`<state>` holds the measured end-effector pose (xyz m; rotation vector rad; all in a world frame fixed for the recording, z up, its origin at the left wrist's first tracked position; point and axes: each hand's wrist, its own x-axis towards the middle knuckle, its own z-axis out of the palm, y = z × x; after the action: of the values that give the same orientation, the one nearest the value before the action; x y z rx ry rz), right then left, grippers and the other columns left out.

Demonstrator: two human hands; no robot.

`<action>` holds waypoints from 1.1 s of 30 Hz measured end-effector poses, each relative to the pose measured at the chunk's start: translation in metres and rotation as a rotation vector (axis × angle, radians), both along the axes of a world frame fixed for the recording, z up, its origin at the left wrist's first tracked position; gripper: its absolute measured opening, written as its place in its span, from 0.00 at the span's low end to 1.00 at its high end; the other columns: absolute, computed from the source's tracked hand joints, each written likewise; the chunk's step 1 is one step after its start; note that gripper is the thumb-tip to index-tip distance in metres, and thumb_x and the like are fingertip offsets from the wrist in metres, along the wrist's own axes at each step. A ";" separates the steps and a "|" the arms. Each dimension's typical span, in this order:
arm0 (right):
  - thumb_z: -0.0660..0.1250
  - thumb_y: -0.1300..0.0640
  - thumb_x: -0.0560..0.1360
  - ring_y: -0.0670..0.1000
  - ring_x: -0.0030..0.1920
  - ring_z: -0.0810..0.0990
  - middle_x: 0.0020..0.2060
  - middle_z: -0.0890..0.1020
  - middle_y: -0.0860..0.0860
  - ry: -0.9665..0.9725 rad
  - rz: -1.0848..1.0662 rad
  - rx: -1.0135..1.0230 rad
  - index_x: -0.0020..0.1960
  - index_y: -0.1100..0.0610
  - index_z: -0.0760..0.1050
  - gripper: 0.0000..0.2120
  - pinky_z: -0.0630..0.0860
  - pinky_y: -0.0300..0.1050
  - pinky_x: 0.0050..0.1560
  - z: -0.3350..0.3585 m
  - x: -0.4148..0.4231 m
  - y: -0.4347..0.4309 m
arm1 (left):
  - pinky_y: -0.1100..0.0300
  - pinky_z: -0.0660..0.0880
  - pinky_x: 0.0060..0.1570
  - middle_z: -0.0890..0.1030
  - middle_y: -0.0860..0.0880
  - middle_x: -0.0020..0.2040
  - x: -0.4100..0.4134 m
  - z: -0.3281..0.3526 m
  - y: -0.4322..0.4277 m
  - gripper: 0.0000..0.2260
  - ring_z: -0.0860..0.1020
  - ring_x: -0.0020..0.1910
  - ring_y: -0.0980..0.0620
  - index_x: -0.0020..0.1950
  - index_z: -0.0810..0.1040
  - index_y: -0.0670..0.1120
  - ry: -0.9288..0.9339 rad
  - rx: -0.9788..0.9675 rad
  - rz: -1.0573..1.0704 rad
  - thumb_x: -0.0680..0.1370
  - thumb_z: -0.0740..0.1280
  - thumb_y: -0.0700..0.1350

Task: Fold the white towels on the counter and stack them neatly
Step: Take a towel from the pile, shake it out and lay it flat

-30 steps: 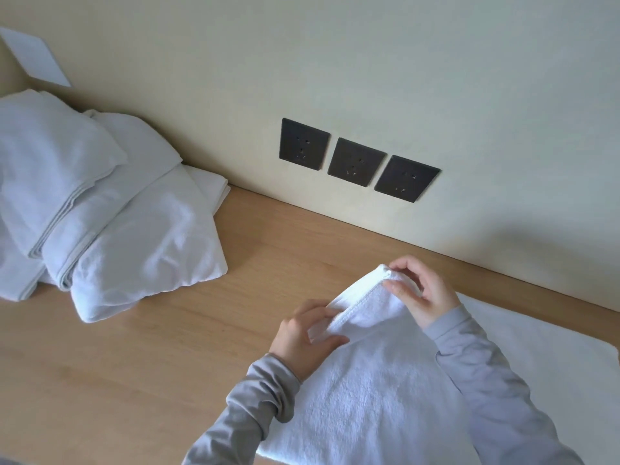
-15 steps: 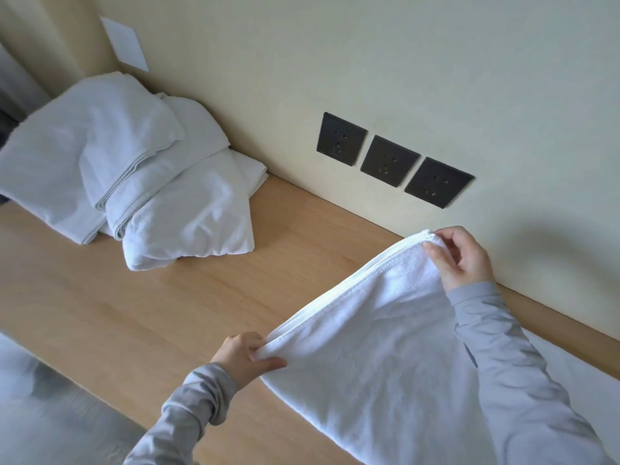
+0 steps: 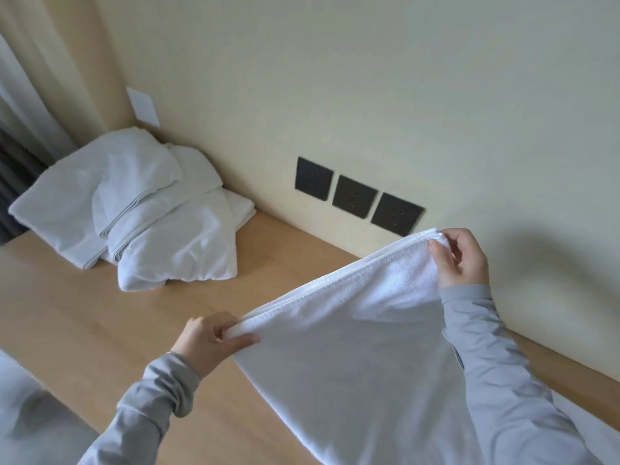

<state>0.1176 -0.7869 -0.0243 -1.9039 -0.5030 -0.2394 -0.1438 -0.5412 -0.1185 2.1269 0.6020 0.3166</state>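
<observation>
A white towel [image 3: 355,357] is held up over the wooden counter [image 3: 110,320], its doubled hem stretched taut between my hands. My left hand [image 3: 208,344] pinches the near corner of that hem low over the counter. My right hand [image 3: 461,258] pinches the far corner higher up, close to the wall. The rest of the towel hangs down and trails onto the counter at the lower right. A pile of white towels [image 3: 144,209], loosely folded and heaped, sits at the counter's far left against the wall.
Three dark wall sockets [image 3: 355,196] sit in a row just above the counter behind the held towel. A pale curtain [image 3: 30,95] hangs at the far left. The counter's front edge [image 3: 67,401] runs diagonally at the lower left, with floor below.
My hands have moved apart along the hem, from close together to spread wide, pulling the towel's edge taut. The view has swung so the pile sits further right.
</observation>
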 end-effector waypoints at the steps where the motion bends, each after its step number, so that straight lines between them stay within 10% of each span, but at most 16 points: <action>1: 0.64 0.56 0.70 0.46 0.35 0.69 0.35 0.73 0.55 -0.010 -0.014 0.046 0.45 0.56 0.72 0.05 0.67 0.37 0.39 0.008 0.002 -0.007 | 0.67 0.61 0.30 0.68 0.57 0.24 0.007 0.018 -0.001 0.17 0.64 0.28 0.58 0.24 0.68 0.56 -0.056 0.057 -0.014 0.61 0.71 0.63; 22: 0.65 0.66 0.75 0.35 0.31 0.73 0.27 0.78 0.36 -0.444 -0.164 0.632 0.39 0.51 0.72 0.11 0.69 0.25 0.36 0.303 0.008 -0.206 | 0.56 0.61 0.26 0.66 0.43 0.22 0.133 0.449 -0.075 0.38 0.62 0.31 0.46 0.23 0.68 0.36 -0.945 1.094 -0.386 0.72 0.55 0.72; 33: 0.68 0.61 0.74 0.46 0.38 0.73 0.30 0.79 0.43 -0.654 -0.092 0.730 0.39 0.52 0.74 0.08 0.71 0.43 0.44 0.416 -0.042 -0.268 | 0.57 0.57 0.28 0.58 0.47 0.24 0.134 0.565 -0.103 0.29 0.57 0.30 0.50 0.25 0.64 0.42 -1.071 0.952 -0.258 0.63 0.65 0.68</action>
<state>0.0759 -1.0546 0.3915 -1.1035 -0.6431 -0.9821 -0.0100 -0.6441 0.4462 2.3681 -0.5667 1.6888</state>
